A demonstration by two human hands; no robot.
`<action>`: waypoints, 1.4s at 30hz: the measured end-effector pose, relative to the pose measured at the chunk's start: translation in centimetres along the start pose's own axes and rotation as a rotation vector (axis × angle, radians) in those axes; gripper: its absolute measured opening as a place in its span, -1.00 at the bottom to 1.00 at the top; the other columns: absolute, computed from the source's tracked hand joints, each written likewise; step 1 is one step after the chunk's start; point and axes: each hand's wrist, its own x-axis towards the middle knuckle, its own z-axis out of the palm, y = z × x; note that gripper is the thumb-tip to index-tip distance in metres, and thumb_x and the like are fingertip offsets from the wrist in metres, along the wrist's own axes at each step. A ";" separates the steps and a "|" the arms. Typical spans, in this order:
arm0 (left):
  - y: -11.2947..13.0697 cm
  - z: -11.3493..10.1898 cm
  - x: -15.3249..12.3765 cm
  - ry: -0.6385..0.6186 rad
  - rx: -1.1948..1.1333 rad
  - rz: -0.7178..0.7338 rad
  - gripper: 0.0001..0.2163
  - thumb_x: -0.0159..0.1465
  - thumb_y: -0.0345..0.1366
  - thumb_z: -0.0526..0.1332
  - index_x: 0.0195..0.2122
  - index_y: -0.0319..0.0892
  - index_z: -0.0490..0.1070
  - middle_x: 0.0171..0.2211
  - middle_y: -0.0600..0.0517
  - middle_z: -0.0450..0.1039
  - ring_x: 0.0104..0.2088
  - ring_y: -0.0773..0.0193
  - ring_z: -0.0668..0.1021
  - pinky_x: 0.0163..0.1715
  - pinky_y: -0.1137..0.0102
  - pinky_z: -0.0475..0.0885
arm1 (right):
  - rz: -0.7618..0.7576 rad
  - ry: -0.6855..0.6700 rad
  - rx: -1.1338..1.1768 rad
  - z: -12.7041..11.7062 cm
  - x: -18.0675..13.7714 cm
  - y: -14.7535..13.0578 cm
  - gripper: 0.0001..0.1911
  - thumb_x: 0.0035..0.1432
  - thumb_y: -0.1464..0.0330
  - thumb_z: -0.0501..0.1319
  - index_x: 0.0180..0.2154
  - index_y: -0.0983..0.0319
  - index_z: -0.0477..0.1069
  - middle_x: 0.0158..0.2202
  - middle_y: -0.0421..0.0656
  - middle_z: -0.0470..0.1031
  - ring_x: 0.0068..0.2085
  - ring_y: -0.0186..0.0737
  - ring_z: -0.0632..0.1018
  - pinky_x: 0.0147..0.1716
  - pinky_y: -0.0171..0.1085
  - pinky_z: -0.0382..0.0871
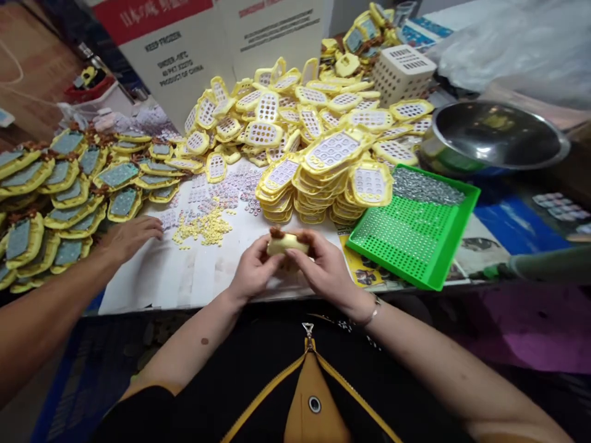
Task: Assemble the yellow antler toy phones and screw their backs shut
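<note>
Both hands closed on the yellow-and-brown plastic casing (290,245), left hand (253,269) and right hand (327,266) equally near, by the table's (203,274) front edge; long axis probably crosswise, fingers hide much.

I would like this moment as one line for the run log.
left hand: holds yellow-and-brown rounded plastic piece; right hand: holds same piece; ahead: stacked yellow-rimmed plastic panels; right: green perforated plastic tray

white worktop (184,277) | small yellow bits (203,229): loose | yellow frames (318,184): stacked | green tray (434,261): partly over printed yellow sheet (360,261)
</note>
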 end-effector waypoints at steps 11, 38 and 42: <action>0.5 -0.6 -1.0 0.068 -0.481 -0.140 -0.64 0.01 -0.16 0.47 -0.17 -0.12 0.53 0.05 -0.02 0.49 0.08 0.15 0.49 0.10 0.35 0.36 | -0.482 -0.122 -0.558 2.0 0.5 -3.0 -0.58 0.35 0.20 0.03 0.02 0.38 0.38 -0.09 0.08 0.60 -0.10 -0.04 0.59 -0.06 -0.06 0.42; 0.5 -0.1 -0.7 0.062 -0.433 -0.265 -0.56 -0.13 -0.19 0.54 -0.21 -0.16 0.54 -0.26 0.04 0.59 -0.25 0.28 0.59 -0.20 0.45 0.47 | -0.276 -0.283 -1.026 -0.6 0.3 -3.7 -0.33 0.31 -0.02 -0.01 0.16 0.41 0.23 -0.39 0.00 0.62 -0.47 -0.18 0.57 -0.54 -0.26 0.04; 0.0 0.0 -0.8 0.043 -0.362 -0.319 -0.59 -0.07 -0.16 0.52 -0.24 -0.22 0.51 -0.38 0.05 0.56 -0.40 0.38 0.56 -0.37 0.51 0.45 | -0.285 -0.293 -1.075 -0.7 0.6 -3.8 -0.51 0.40 0.15 -0.12 -0.24 0.36 0.42 -0.55 -0.02 0.55 -0.55 -0.17 0.55 -0.59 -0.24 -0.10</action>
